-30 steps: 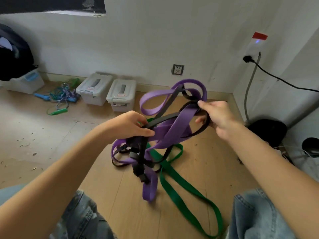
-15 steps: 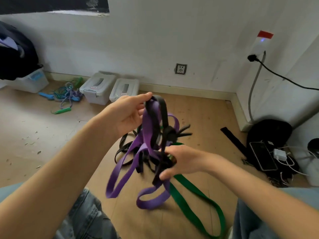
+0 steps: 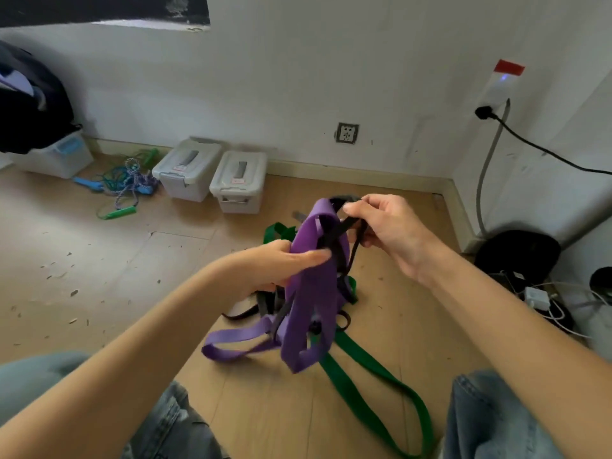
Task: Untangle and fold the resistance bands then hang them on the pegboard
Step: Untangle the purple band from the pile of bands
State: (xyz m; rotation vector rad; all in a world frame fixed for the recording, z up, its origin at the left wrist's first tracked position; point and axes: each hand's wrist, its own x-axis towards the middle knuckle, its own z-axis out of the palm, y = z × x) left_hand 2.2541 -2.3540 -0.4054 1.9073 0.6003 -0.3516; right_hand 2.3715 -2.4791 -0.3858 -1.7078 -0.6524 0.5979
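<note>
We see our left hand gripping the purple band partway up, thumb laid flat across its front and the other fingers curled behind it. Our right hand is raised just beyond and to the right of the left, its fingers pinching a narrow black band that crosses over the top fold of the purple one. The two bands are twisted together between the hands. Below the left fingers the purple band hangs in long loops that end close above the wooden floor, with more black strap tangled among them. A green band lies on the floor beneath the bundle, one part showing behind the left fingers and a long loop running toward us between our denim-clad knees.

Well beyond the fingers, against the white wall, stand two lidded plastic boxes. Left of them lies a heap of skipping ropes. To the right of the right hand, near the corner, a black bag sits on the floor beside white chargers and cables.
</note>
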